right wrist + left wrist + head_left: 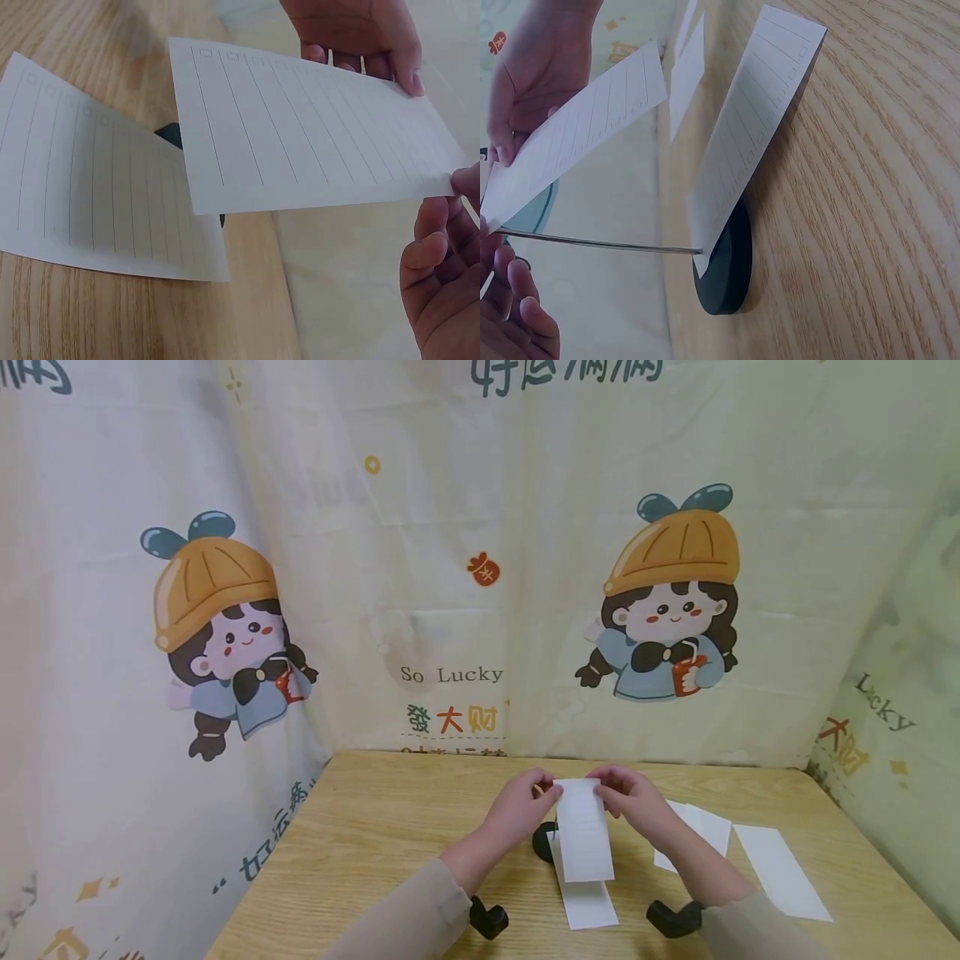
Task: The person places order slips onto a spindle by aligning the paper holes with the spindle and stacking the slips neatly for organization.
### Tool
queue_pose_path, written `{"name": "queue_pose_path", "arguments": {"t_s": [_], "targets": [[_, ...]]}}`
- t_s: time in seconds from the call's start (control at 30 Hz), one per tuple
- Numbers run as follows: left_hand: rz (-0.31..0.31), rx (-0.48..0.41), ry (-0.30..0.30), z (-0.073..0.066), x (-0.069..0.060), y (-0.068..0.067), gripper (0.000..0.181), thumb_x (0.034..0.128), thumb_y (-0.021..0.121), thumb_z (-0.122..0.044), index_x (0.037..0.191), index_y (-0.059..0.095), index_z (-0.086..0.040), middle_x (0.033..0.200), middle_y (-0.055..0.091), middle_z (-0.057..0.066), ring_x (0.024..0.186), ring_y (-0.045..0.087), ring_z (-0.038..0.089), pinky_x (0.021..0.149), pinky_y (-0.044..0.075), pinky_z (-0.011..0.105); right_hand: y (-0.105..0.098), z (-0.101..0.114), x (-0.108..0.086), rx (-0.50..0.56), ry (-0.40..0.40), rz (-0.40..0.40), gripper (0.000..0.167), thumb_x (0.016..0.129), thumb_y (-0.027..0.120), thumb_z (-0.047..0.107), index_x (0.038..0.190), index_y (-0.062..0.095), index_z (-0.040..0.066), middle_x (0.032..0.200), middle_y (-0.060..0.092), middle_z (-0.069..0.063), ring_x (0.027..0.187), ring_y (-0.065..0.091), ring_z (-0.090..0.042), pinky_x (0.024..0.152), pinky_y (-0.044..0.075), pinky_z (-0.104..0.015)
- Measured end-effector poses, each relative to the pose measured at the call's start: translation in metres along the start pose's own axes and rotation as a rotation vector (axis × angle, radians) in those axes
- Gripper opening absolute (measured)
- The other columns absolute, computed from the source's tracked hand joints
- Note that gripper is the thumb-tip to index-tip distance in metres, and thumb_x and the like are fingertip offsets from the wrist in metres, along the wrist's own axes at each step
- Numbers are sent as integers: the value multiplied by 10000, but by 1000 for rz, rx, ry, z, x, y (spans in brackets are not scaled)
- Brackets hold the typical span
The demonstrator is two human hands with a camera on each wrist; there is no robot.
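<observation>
Upper sheet (585, 835) raised at the spike (600, 243)

The left hand (519, 810) pinches the far left corner of the upper sheet between thumb and finger; the right hand (628, 800) pinches its far right corner the same way. Both are nearly closed at the tips, the other fingers bent beneath. The sheet hangs above the table (375, 843), its free end sloping down to the near side; it is ruled with lines and small boxes.

The spike rises from a dark round base (739, 259) and reaches the pinched edge by the left fingers. Whether it goes through the paper, I cannot tell. At its foot, the base bears the far end of the lower sheet (591, 907), whose near end juts out at a tilt.

To the right lie loose sheets (780, 870), two overlapping behind the right forearm (705, 860), another farther right.
</observation>
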State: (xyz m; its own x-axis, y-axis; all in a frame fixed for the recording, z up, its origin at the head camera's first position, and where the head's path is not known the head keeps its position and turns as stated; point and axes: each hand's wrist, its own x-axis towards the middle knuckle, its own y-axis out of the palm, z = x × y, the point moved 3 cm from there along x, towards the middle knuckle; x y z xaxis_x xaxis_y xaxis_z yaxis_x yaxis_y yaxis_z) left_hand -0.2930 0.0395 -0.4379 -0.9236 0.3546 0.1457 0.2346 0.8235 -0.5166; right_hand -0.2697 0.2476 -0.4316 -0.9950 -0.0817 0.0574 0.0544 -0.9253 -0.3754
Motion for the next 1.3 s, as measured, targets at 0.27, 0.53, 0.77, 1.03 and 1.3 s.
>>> {"name": "queue_pose_path", "arguments": {"t_s": [0.27,0.53,0.77,1.03,1.3], "targets": [[5,5,-9,2,2,0,163,974,629,-388,994,653,-228,883,583,-92,766,525,118,623,457,293,2,-2,3,14,-10,-1,244,992,599,132,1215,604,31,1025,605,-128,846,564,-378,700,517,-355],[-3,4,-14,3,2,0,143,980,625,-365,985,654,-225,867,590,-90,751,527,120,618,459,296,4,-1,2,18,-7,8,245,995,600,138,1218,604,37,1006,600,-118,812,564,-334,686,510,-351],[-6,7,-1,0,2,-1,144,982,622,-344,1032,668,-217,885,589,-97,764,533,109,635,459,297,4,1,2,28,-41,33,238,1002,582,117,1210,591,4,986,588,-134,767,544,-319,639,479,-295],[-5,10,-34,-3,3,-1,143,968,639,-364,1018,662,-232,862,583,-84,749,525,122,620,451,302,4,2,0,32,-43,37,252,1001,586,127,1221,586,3,1009,593,-132,758,543,-233,644,481,-282],[-1,14,-37,-5,3,-2,127,959,651,-352,1004,659,-233,872,590,-90,761,532,121,627,455,304,4,-1,2,21,-33,34,232,1001,584,123,1212,595,27,1010,591,-130,803,554,-318,662,493,-306]]}}
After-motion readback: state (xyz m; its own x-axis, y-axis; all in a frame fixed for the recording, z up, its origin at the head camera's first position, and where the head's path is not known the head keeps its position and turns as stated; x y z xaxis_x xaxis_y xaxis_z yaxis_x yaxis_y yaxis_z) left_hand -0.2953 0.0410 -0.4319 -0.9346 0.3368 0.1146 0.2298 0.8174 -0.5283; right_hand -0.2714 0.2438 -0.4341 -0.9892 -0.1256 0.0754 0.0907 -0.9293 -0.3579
